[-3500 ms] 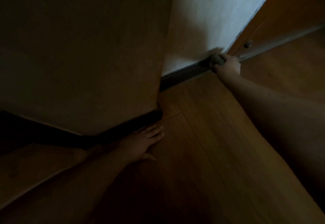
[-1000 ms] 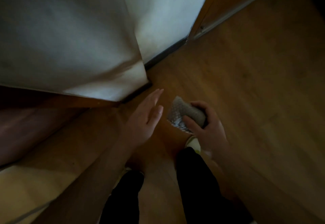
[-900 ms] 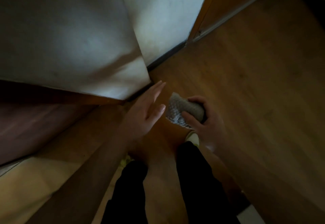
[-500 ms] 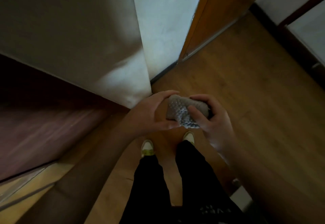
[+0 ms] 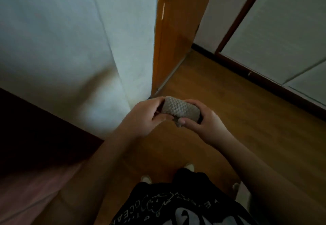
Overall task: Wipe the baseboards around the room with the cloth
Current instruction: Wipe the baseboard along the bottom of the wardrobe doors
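A grey knobbly cloth (image 5: 180, 109), folded into a thick pad, sits between both hands at chest height above the wooden floor. My left hand (image 5: 142, 117) grips its left end with fingers over the top and thumb below. My right hand (image 5: 202, 120) holds its right end, thumb pressed on the near edge. A dark baseboard (image 5: 250, 73) runs along the white wall at the right. The baseboard of the white wall corner ahead is hidden behind my hands.
A white wall corner (image 5: 123, 57) stands just ahead, with an orange wooden door frame (image 5: 169, 39) beside it. A dark low surface (image 5: 35, 133) lies at the left. Wooden floor (image 5: 229, 110) stretches to the right. My legs and shoes show below.
I have stood up from the floor and turned my view upward. My left hand left the floor and took hold of the cloth, which both hands have folded into a tighter pad.
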`<state>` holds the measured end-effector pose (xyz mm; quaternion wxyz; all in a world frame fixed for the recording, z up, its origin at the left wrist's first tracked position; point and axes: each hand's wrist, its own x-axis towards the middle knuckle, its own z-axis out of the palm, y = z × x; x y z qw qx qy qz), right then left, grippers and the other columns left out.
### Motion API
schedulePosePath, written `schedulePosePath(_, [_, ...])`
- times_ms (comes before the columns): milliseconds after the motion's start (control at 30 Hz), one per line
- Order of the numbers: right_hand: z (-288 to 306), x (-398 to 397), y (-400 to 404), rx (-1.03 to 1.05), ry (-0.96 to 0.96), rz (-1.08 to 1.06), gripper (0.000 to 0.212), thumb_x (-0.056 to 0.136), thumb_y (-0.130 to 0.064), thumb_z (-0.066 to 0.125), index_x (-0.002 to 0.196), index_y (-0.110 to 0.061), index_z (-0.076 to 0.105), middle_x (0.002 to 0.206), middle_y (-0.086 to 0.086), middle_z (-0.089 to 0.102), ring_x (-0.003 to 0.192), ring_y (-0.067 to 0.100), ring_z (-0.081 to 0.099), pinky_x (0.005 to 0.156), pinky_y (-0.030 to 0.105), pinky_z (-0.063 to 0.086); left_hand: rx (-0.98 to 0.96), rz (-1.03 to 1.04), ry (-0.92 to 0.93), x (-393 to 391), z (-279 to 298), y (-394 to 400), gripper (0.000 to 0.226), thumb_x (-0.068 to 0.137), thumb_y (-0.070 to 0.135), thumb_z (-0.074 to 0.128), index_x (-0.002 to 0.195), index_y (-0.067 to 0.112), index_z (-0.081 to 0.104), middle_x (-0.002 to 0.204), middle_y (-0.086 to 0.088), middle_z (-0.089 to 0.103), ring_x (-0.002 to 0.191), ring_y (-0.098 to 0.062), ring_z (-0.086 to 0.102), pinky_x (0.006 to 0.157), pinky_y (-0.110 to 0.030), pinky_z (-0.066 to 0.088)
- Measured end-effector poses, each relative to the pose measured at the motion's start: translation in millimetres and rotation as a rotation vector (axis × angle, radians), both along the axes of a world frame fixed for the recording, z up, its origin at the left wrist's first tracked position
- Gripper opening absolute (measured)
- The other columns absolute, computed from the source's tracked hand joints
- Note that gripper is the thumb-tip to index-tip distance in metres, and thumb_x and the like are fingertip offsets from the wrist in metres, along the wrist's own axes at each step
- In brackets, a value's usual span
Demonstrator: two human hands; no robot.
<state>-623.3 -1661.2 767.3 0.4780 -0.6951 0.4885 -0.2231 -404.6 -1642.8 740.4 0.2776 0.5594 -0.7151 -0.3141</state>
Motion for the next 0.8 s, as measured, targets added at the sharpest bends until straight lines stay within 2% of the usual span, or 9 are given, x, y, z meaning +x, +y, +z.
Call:
schedulePosePath(67, [9,-12,-5,-0.042,0.005,-0.046,0.044,0.072,-0.057,0.076,0.106,-0.055,0.049,0.101,-0.023,0.064,0.087,-0.004,0.066,0.066,0.011,0.052,-0.013,-0.026,0.013,-14,13,-10,0.048,0.093,0.041,0.057,0.132,0.013,0.057,0.102,0.018,0.065,0.086,0.011,0.054,0.074,0.006,0.035])
schedulePosePath(133, [15,-26,-10,-0.076,-0.02,-0.09,0.046,0.073,-0.049,0.079,0.11,-0.047,0.051,0.096,-0.012,0.066,0.078,0.001,0.069,0.062,0.013,0.053,-0.016,-0.055,0.029,-31,24,-21,0.059,0.089,0.052,0.046,0.129,0.011,0.057,0.085,0.03,0.054,0.081,0.02,0.054,0.073,0.004,0.036])
schedulePosePath(200, [21,-42,-16,-0.113,-0.031,-0.128,0.051,0.073,-0.047,0.078,0.115,-0.037,0.052,0.094,-0.008,0.067,0.073,0.005,0.07,0.06,0.015,0.054,-0.031,-0.077,0.019,-48,31,-35,0.07,0.085,0.063,0.04,0.129,0.012,0.058,0.079,0.029,0.053,0.074,0.019,0.055,0.07,0.002,0.04])
schedulePosePath(267, [25,-61,-24,-0.153,-0.038,-0.152,0.051,0.072,-0.05,0.075,0.115,-0.034,0.052,0.091,-0.007,0.067,0.07,0.006,0.07,0.058,0.016,0.055,-0.04,-0.084,0.022,-68,35,-51,0.076,0.082,0.07,0.035,0.128,0.014,0.059,0.079,0.022,0.059,0.069,0.014,0.057,0.067,0.0,0.042])
schedulePosePath(367, [27,-94,-44,-0.2,-0.05,-0.179,0.049,0.073,-0.051,0.071,0.113,-0.032,0.052,0.089,-0.007,0.066,0.067,0.007,0.07,0.056,0.017,0.055,-0.035,-0.082,0.07,-102,38,-76,0.069,0.083,0.071,0.04,0.121,0.017,0.062,0.072,0.024,0.061,0.074,0.012,0.063,0.065,-0.001,0.043])
schedulePosePath(467, [24,-133,-70,-0.217,-0.063,-0.22,0.051,0.073,-0.051,0.07,0.114,-0.028,0.053,0.091,-0.005,0.066,0.067,0.007,0.07,0.055,0.018,0.055,-0.015,-0.044,0.103,-141,41,-106,0.049,0.08,0.066,0.054,0.107,0.025,0.06,0.077,0.032,0.058,0.074,0.021,0.059,0.06,0.002,0.041])
schedulePosePath(533, [21,-160,-87,-0.221,-0.076,-0.248,0.052,0.072,-0.051,0.071,0.114,-0.027,0.053,0.092,-0.005,0.065,0.067,0.007,0.07,0.055,0.018,0.055,0.015,-0.047,0.101,-166,45,-128,0.046,0.074,0.065,0.061,0.104,0.03,0.058,0.085,0.036,0.055,0.079,0.028,0.054,0.061,0.004,0.04])
schedulePosePath(700, [22,-216,-131,-0.287,-0.087,-0.25,0.055,0.069,-0.055,0.07,0.113,-0.027,0.052,0.096,-0.011,0.062,0.079,-0.002,0.067,0.062,0.012,0.053,0.173,-0.127,0.12,-217,61,-175,0.071,0.064,0.08,0.06,0.12,0.038,0.049,0.098,0.04,0.053,0.089,0.03,0.052,0.068,0.001,0.043])
schedulePosePath(800, [23,-238,-155,-0.348,-0.093,-0.225,0.056,0.07,-0.056,0.069,0.115,-0.028,0.052,0.101,-0.016,0.061,0.092,-0.005,0.064,0.069,0.009,0.052,0.201,-0.098,0.13,-240,67,-194,0.072,0.065,0.086,0.055,0.121,0.042,0.047,0.09,0.05,0.053,0.088,0.033,0.049,0.065,0.004,0.041])
